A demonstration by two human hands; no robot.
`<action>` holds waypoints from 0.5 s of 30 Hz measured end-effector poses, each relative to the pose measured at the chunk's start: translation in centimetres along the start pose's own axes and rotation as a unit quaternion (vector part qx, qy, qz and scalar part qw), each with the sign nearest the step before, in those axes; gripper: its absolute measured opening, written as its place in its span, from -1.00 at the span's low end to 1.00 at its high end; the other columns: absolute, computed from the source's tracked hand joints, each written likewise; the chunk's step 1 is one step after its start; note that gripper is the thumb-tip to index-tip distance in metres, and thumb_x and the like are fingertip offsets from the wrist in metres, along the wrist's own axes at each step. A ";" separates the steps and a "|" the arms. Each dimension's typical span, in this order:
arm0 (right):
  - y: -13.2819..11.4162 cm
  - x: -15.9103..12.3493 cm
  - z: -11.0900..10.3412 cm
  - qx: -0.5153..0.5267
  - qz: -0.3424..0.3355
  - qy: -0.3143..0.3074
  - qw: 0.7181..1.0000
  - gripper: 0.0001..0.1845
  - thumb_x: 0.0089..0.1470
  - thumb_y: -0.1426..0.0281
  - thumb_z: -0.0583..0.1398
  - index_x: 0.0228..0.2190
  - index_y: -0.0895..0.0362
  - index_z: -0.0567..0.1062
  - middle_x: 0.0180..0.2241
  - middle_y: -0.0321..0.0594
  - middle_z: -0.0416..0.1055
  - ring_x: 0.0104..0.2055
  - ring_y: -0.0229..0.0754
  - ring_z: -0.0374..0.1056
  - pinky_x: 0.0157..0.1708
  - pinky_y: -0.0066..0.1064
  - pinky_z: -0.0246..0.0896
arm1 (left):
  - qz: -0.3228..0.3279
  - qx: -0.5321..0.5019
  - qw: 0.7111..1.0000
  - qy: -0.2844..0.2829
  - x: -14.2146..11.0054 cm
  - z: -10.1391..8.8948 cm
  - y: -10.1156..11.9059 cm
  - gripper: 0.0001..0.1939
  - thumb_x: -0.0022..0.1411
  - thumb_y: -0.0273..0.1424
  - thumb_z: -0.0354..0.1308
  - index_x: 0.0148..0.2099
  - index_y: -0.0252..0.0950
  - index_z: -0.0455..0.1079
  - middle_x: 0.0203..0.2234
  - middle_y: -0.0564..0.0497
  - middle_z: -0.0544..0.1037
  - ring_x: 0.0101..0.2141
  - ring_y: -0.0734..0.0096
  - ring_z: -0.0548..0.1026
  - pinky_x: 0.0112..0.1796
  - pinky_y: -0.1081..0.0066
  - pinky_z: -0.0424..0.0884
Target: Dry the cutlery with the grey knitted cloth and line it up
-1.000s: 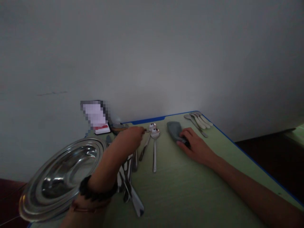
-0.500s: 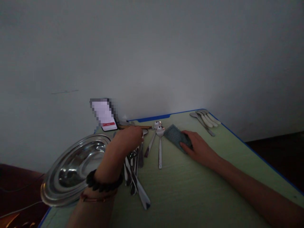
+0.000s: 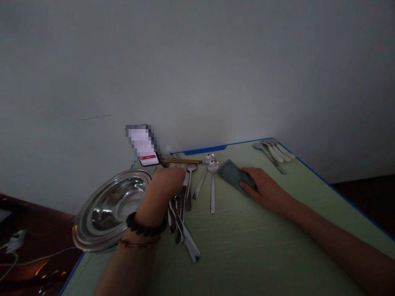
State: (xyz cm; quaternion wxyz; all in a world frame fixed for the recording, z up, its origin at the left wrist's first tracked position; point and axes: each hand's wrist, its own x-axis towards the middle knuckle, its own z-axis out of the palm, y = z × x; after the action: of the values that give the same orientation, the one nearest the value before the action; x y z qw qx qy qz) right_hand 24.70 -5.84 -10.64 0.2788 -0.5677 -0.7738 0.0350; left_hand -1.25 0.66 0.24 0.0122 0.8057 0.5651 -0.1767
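Observation:
My left hand (image 3: 169,181), with a dark bead bracelet at the wrist, is over a pile of metal cutlery (image 3: 184,234). Its fingers curl downward, and their tips and anything between them are hidden. Beside it lies a spoon (image 3: 191,168), and a little further right are two more metal spoons, the nearer one (image 3: 212,181) with a patterned handle. My right hand (image 3: 263,185) is closed on a folded grey-green cloth (image 3: 231,176) that rests on the table, its left end close to the spoon bowls.
A wide steel basin (image 3: 89,213) sits at the table's left edge. Behind it a phone (image 3: 143,144) leans against the wall. Chopsticks (image 3: 182,160) lie near the back edge. Several pieces of cutlery (image 3: 277,153), some white-handled, lie at the back right of the green table (image 3: 247,246).
The whole view has shifted slightly, moving the scene right and up. My left hand has drawn back a little from the spoon beside it, which now shows more. The cloth stays in my right hand.

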 end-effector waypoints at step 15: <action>0.2 -0.1 0.0 0.009 -0.019 0.004 1.000 -0.61 0.13 0.29 0.04 -0.02 0.18 0.30 -0.10 0.01 0.38 -0.05 0.02 0.28 -0.03 -0.07 0.19 | 0.041 -0.044 0.998 0.018 0.6 -0.7 -2.1 -0.65 0.06 -0.53 0.18 -0.06 -0.24 0.38 -0.19 -0.03 0.54 -0.19 0.29 0.49 -0.20 0.38 0.39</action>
State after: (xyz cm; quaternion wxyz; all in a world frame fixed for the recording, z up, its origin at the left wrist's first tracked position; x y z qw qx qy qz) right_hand 24.93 -5.90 -10.74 0.2879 -0.5507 -0.7827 0.0347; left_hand -2.83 2.17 1.12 0.0443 0.8300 0.5390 -0.1365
